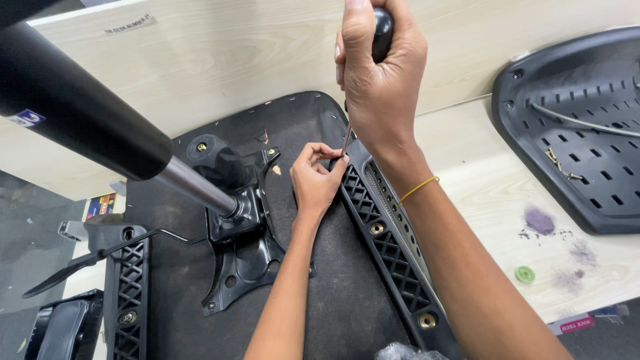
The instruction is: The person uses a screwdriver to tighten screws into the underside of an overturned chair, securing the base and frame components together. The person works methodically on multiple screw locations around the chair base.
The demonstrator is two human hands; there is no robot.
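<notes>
The right hand (380, 63) is fisted around the black handle of a screwdriver (382, 30), held upright over the upturned chair seat (347, 293). The left hand (315, 180) pinches the thin metal shaft near its tip, just above the black armrest bracket (390, 240) along the seat's right edge, beside the workbench (480, 180).

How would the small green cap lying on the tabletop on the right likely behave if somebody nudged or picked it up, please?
The green cap looks like a small flat plastic disc, so it is probably very light and would slide easily on the smooth wooden tabletop. Lying flat, it seems unlikely to roll unless tipped on edge. Being low, it may be fiddly to pinch.
</notes>
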